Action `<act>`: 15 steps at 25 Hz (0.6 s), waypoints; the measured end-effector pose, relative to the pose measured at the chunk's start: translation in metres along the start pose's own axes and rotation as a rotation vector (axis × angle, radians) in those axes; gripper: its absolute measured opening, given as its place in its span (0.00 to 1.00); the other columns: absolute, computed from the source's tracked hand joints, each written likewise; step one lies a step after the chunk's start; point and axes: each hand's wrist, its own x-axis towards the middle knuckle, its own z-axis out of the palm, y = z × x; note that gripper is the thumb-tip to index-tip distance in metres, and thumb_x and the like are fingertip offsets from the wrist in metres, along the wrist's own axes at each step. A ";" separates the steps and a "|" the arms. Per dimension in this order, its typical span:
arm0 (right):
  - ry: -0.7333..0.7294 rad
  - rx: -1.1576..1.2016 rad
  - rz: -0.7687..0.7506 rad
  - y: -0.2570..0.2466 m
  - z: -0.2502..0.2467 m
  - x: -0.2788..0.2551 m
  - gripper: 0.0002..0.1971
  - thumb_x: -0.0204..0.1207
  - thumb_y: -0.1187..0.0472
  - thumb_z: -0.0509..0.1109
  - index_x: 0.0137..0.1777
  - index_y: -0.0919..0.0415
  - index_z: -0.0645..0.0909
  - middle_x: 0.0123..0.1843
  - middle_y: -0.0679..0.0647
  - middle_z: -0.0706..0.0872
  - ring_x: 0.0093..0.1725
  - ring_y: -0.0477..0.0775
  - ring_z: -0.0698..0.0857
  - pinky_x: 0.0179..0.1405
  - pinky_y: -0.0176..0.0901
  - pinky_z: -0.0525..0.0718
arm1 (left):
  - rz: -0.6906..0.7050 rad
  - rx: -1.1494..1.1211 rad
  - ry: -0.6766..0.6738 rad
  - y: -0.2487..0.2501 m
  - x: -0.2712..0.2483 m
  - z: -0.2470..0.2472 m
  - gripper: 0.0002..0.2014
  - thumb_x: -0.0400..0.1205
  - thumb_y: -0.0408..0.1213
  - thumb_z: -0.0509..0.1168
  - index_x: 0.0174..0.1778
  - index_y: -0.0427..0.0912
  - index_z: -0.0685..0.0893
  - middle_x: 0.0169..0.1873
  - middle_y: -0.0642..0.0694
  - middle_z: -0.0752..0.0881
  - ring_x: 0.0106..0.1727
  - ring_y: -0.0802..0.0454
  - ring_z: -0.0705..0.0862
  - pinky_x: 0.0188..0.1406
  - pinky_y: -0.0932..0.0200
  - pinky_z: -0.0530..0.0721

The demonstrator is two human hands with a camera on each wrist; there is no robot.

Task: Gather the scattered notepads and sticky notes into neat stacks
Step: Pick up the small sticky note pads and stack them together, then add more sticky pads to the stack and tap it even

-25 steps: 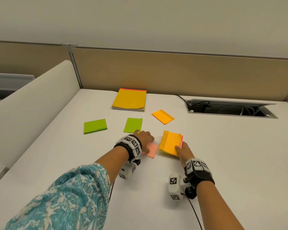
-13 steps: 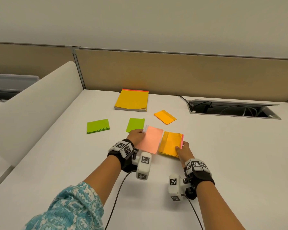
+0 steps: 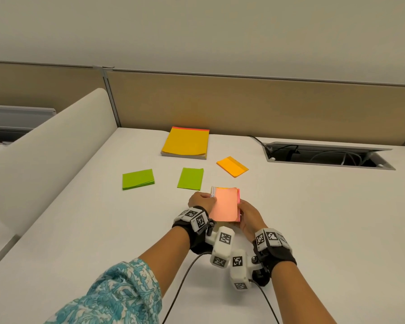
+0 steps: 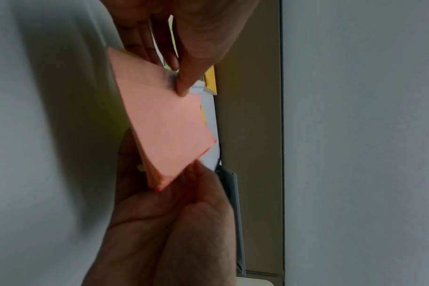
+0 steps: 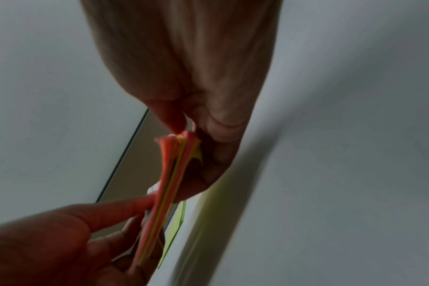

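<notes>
A stack of sticky notes (image 3: 225, 203) with a pink sheet on top is held between both hands, just above the white desk (image 3: 313, 230). My left hand (image 3: 201, 199) pinches its left edge; the thumb lies on the pink face (image 4: 164, 131) in the left wrist view. My right hand (image 3: 250, 216) grips the right edge. In the right wrist view the stack's edge (image 5: 159, 193) shows pink, yellow and green layers, pinched by my right hand (image 5: 189, 131). Farther back lie two green pads (image 3: 138, 179) (image 3: 190, 178), a small orange pad (image 3: 232, 166) and a large yellow notepad (image 3: 185, 143).
An open cable hatch (image 3: 325, 157) with wires is sunk in the desk at the back right. A beige partition (image 3: 267, 106) runs along the back. A white curved divider (image 3: 45, 148) borders the desk on the left.
My left hand lifted the pink pad and carried it right, onto the yellow-orange pad under my right hand. Both hands now hold the joined stack, drawn closer to me.
</notes>
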 end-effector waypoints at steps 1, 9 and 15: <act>-0.017 -0.001 0.005 -0.001 0.001 0.000 0.15 0.84 0.61 0.53 0.67 0.65 0.70 0.57 0.65 0.81 0.46 0.58 0.82 0.47 0.56 0.83 | -0.005 -0.002 -0.011 -0.002 0.003 0.000 0.17 0.78 0.36 0.67 0.63 0.37 0.84 0.65 0.40 0.84 0.67 0.41 0.82 0.65 0.56 0.78; 0.153 -0.186 -0.039 0.007 -0.024 0.037 0.24 0.79 0.64 0.63 0.73 0.69 0.65 0.71 0.69 0.76 0.66 0.69 0.79 0.63 0.64 0.81 | 0.139 0.275 0.292 -0.009 0.047 -0.053 0.15 0.80 0.41 0.65 0.61 0.40 0.81 0.65 0.37 0.80 0.69 0.38 0.77 0.67 0.47 0.74; 0.187 -0.283 -0.027 0.007 -0.031 0.060 0.24 0.78 0.61 0.64 0.73 0.66 0.67 0.71 0.66 0.78 0.66 0.69 0.79 0.66 0.63 0.79 | 0.105 0.716 0.419 -0.034 0.088 -0.118 0.20 0.81 0.39 0.61 0.68 0.33 0.73 0.70 0.34 0.74 0.73 0.36 0.71 0.73 0.42 0.68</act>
